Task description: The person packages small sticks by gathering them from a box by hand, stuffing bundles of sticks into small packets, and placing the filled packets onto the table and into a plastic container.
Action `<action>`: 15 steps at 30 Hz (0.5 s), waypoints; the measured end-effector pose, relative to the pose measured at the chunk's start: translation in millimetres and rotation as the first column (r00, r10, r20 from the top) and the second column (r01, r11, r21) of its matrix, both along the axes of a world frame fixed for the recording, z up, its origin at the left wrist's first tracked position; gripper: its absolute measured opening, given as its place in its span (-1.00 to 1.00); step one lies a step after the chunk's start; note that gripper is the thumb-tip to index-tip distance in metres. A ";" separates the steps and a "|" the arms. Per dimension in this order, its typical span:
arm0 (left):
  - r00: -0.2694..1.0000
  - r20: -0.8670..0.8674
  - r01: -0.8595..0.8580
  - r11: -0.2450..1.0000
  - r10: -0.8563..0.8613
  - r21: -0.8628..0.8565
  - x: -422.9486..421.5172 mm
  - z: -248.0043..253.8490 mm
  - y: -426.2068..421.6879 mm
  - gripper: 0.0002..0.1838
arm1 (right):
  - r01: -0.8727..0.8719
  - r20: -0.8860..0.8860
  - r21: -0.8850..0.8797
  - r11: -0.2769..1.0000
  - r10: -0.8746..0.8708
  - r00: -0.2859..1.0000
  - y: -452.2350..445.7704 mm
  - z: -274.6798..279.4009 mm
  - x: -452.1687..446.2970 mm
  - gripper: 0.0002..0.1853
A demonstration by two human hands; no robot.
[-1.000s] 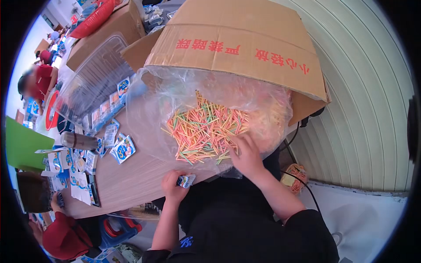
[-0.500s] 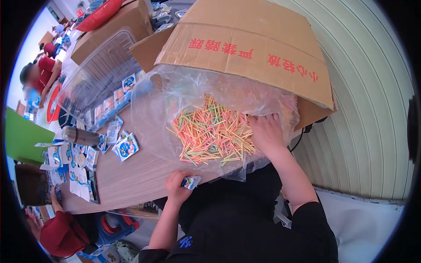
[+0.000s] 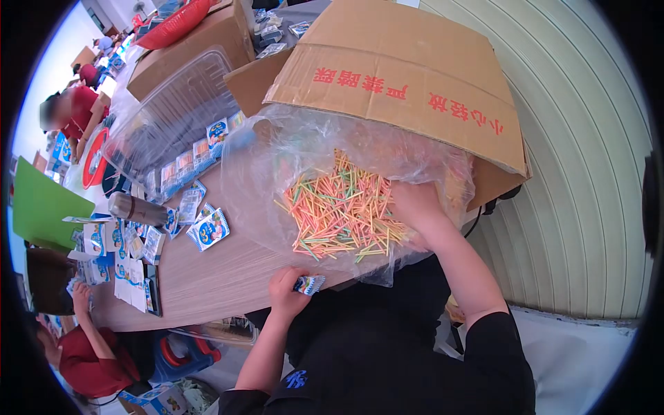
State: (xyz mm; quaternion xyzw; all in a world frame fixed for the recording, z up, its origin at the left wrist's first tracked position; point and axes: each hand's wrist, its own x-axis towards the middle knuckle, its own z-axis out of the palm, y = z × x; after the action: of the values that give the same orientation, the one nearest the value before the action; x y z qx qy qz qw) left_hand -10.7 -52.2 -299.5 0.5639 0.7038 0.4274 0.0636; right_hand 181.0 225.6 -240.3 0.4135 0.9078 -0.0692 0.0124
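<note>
My left hand [image 3: 286, 292] is closed around a small blue and white packet [image 3: 309, 284] by the table's front edge. My right hand [image 3: 417, 207] reaches into the right side of a heap of thin pink, yellow and green sticks [image 3: 342, 214]. Its fingers are out of sight among the sticks and plastic, so I cannot make out whether they grip any. The sticks spill out on a clear plastic bag [image 3: 252, 166], which comes out of a tipped cardboard box [image 3: 408, 48] with red printing.
Left of the bag lie several blue and white packets [image 3: 209, 229], a metal flask [image 3: 135, 207] and a clear plastic bin [image 3: 166, 114] with packets. A green panel [image 3: 45, 204] stands farther left. A co-worker in a red top [image 3: 93, 363] works at lower left. A ribbed wall [image 3: 581, 152] is at right.
My right hand has pushed deeper into the sticks, and its fingers have gone from view. The left hand still holds the packet. The whole view has shifted slightly.
</note>
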 end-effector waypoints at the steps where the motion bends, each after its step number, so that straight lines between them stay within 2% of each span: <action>1: 1.000 0.004 0.003 1.000 -0.003 -0.010 0.2 0.2 -0.7 -0.77 | 0.002 -0.025 -0.062 0.998 -0.003 1.000 1.0 3.8 -2.8 -0.72; 6: 1.000 0.006 -0.012 0.999 0.013 -0.043 1.6 3.0 -0.9 -0.78 | 0.010 -0.038 -0.191 0.982 -0.018 0.999 5.3 27.7 -26.1 -0.66; 9: 0.999 0.030 -0.011 0.999 0.012 -0.044 1.3 2.1 -0.7 -0.78 | -0.173 -0.192 -0.316 0.933 0.116 0.974 10.2 39.1 -35.0 -0.63; 10: 1.000 0.026 -0.011 0.999 0.012 -0.046 1.5 2.7 -1.0 -0.78 | -0.175 -0.196 -0.318 0.932 0.116 0.974 10.8 39.5 -38.8 -0.63; 13: 1.000 0.025 -0.006 1.000 0.006 -0.024 2.0 4.2 0.5 -0.78 | -0.257 -0.383 -0.341 0.904 0.115 0.916 11.7 40.8 -53.2 -0.56; 15: 1.000 0.029 -0.010 1.000 0.011 -0.021 2.6 3.0 0.1 -0.78 | -0.251 -0.395 -0.351 0.902 0.100 0.913 9.0 39.9 -60.3 -0.55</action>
State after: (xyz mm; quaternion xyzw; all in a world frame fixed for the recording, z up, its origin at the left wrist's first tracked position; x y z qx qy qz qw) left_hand -8.2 -52.2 -296.5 0.5532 0.7101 0.4287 0.0773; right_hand 120.7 234.6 -200.4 0.2971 0.8952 -0.3250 -0.0684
